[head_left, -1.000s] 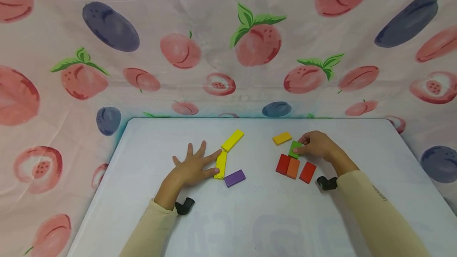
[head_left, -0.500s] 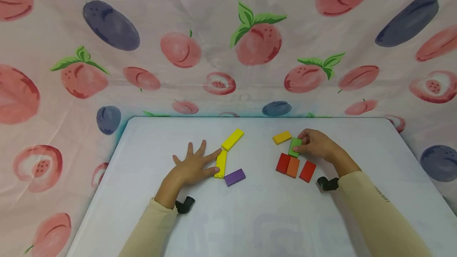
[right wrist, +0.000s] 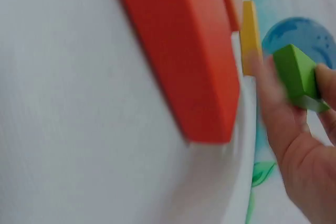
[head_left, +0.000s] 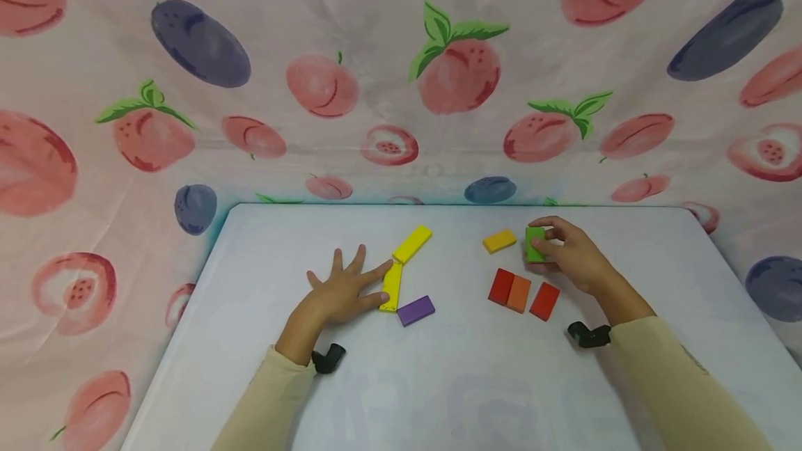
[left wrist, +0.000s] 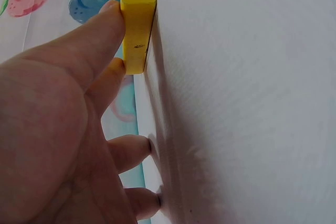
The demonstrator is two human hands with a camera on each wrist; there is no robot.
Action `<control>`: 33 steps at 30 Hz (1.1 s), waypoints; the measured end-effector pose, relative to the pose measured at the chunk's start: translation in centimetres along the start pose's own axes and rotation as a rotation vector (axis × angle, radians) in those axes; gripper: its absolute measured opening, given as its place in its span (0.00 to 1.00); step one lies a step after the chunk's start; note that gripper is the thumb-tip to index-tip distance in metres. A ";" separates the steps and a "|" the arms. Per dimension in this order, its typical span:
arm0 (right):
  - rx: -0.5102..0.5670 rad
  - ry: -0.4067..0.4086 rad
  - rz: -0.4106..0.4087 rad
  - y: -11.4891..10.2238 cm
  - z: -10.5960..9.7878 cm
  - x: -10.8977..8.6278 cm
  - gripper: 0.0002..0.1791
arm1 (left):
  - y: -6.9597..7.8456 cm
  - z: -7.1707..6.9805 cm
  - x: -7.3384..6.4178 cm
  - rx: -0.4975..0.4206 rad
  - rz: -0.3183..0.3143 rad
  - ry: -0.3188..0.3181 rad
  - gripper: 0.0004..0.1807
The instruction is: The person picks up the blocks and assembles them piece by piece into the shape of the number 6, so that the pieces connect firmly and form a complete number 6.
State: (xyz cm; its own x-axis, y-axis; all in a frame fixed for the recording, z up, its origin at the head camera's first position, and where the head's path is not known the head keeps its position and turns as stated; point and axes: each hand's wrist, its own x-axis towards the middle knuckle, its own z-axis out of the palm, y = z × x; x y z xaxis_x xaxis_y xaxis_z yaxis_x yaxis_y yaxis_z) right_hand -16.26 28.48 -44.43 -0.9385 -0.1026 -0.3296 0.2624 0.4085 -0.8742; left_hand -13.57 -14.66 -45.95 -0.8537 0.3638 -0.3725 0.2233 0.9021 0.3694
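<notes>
My right hand (head_left: pixel 573 252) pinches a green block (head_left: pixel 535 242) between thumb and fingers; the right wrist view shows this green block (right wrist: pixel 294 72) clear of the tabletop. Below it lie a dark red block (head_left: pixel 500 286) and an orange block (head_left: pixel 519 294) side by side, with a red block (head_left: pixel 544 301) a little to the right. An amber-yellow block (head_left: pixel 499 241) is to its left. With fingers spread, my left hand (head_left: pixel 341 292) touches the side of a yellow block (head_left: pixel 391 287) with thumb and index finger. A second yellow block (head_left: pixel 412 244) meets that block's far end.
A purple block (head_left: pixel 416 310) lies at the near end of the yellow pair. Everything sits on a white tabletop (head_left: pixel 438 381), whose far edge borders a fruit-print cloth (head_left: pixel 263 47). Black wrist mounts (head_left: pixel 589 335) stick out beside both sleeves.
The green block has come up from its spot above the dark red and orange blocks, moving right and away with my right hand. My left hand stays put; the view has shifted slightly.
</notes>
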 end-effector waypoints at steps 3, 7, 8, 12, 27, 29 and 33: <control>0.056 -0.039 0.007 -0.4 0.5 -0.5 0.29 | 0.1 0.0 0.0 -0.001 0.001 0.003 0.37; 0.088 -0.105 0.037 -1.0 1.4 -1.0 0.33 | 0.0 0.1 -0.1 -0.008 0.001 0.003 0.36; 0.090 -0.121 0.042 -1.1 1.7 -1.1 0.34 | 0.1 0.1 -0.1 -0.009 0.003 0.005 0.36; 0.112 -0.178 0.047 -1.6 2.7 -1.6 0.34 | 0.1 0.1 -0.1 -0.008 0.003 0.008 0.36; 0.352 -0.265 0.062 -3.1 5.4 -2.6 0.28 | 0.0 0.1 0.1 -0.003 0.003 0.016 0.36; 0.341 -0.275 0.049 -3.1 5.7 -2.6 0.27 | 0.0 0.1 0.0 -0.003 0.006 0.017 0.36; 0.293 -0.305 0.038 -3.4 6.5 -2.8 0.26 | 0.1 0.1 0.0 0.005 0.003 0.017 0.35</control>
State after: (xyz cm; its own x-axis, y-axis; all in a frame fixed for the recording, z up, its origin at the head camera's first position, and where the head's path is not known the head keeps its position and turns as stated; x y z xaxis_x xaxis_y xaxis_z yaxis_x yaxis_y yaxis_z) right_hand -13.06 21.51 -42.86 -0.8292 -0.3739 -0.4155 0.3895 0.1466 -0.9093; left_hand -13.51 -14.54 -45.95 -0.8610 0.3627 -0.3565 0.2281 0.9020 0.3666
